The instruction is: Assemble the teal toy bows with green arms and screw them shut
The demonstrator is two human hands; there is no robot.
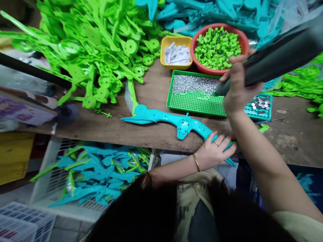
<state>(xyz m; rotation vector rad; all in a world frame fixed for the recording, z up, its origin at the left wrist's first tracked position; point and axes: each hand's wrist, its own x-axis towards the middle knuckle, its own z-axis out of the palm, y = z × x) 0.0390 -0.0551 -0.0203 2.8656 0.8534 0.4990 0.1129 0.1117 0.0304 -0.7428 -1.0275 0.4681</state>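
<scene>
My right hand [236,87] is wrapped around a dark electric screwdriver [280,53], which slants down to the left. Its tip is over the small silver screws [194,84] in a green perforated tray [196,107]; whether it touches a screw I cannot tell. On the front of the wooden table lies a blue bow-shaped plastic toy part [166,116]. My left hand [214,151] has its fingers curled over the right end of this part, holding it against the table edge. Part of that end is hidden under the fingers.
Behind the tray stand a yellow tub [163,50] of white pieces and a red bowl [193,50] of green plugs. Green parts [101,57] pile up at left, blue parts [191,16] at back. A white crate [40,188] of bow parts stands below the table edge.
</scene>
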